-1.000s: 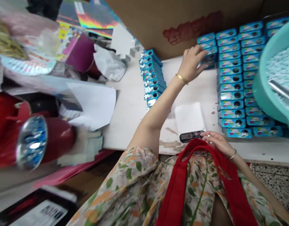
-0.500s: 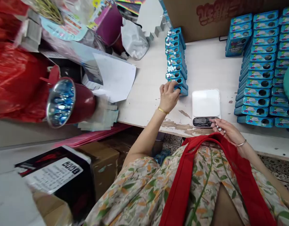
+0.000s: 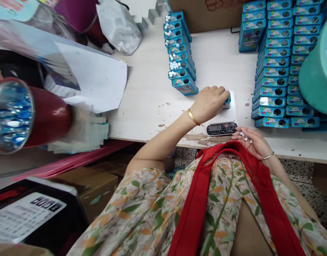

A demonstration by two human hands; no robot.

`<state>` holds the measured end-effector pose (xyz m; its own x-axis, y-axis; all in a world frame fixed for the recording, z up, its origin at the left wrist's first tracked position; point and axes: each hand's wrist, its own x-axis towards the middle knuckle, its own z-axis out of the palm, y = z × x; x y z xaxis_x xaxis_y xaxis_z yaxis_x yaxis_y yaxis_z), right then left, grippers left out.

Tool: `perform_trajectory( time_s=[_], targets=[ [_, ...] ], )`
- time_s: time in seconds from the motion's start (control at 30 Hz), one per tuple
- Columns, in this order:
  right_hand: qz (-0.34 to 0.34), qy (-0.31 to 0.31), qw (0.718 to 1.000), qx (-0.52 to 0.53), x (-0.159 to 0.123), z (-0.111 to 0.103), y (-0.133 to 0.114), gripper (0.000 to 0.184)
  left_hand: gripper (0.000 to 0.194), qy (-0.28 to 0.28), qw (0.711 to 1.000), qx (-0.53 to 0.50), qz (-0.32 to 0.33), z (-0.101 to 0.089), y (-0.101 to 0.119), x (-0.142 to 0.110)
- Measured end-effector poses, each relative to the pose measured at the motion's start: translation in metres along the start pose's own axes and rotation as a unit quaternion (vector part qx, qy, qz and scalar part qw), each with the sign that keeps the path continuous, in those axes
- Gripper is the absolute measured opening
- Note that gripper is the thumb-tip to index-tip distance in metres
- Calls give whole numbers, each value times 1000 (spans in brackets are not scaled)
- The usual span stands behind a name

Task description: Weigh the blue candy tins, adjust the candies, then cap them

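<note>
Over the white kitchen scale (image 3: 229, 114), my left hand (image 3: 210, 103) is closed on a small blue candy tin (image 3: 227, 103), mostly covered by the fingers. The tin is over the weighing plate; whether it rests there I cannot tell. The scale's black display panel faces me. By its right front corner my right hand (image 3: 252, 142) is curled, palm up, around several small white candies (image 3: 246, 137). Left of the scale runs a row of blue tins (image 3: 182, 69), with white candies lying on many of their tops.
Columns of blue tins with round dark holes (image 3: 275, 72) fill the right side. A turquoise tub of white candies (image 3: 312, 76) stands beside them. At left are a red metal container (image 3: 47, 113) of shiny blue pieces and a paper sheet (image 3: 99, 76). A cardboard box (image 3: 198, 16) stands behind.
My left hand has taken a blue tin from the near end of the left row and carried it right, over the scale. My right hand keeps its candies. The view has shifted right.
</note>
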<state>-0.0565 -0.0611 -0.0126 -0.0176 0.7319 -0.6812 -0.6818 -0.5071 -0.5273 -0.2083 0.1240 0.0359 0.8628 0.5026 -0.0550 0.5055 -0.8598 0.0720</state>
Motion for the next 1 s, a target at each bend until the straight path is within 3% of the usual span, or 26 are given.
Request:
perform_trajectory(
  time_s=[0.1,0.2,0.3,0.4,0.53,0.67,0.9,1.0],
  targets=[
    [7,-2,1000,4,0,-1,-1,39,32,6,999,-37,3,-4,-6,-6],
    [12,4,1000,-6,1,-1,-4,38,49,117,987,-109,-9,-9,-25,-23],
    [15,20,999,-44,3,-1,-7,37,42,220,955,-176,-92,-4,-45,-49],
    [9,24,995,-101,5,-1,-11,37,37,270,926,-212,-160,11,-57,-74],
    [-8,6,985,-175,5,2,-19,40,34,265,909,-241,-211,37,-60,-98],
    [-50,-4,976,-214,4,10,-33,36,31,259,909,-256,-201,56,-57,-106],
    [-180,-6,943,-282,11,44,-69,28,32,246,922,-257,-155,60,-55,-96],
    [-205,-24,927,-314,17,65,-84,26,33,251,919,-266,-148,59,-52,-93]
  ],
)
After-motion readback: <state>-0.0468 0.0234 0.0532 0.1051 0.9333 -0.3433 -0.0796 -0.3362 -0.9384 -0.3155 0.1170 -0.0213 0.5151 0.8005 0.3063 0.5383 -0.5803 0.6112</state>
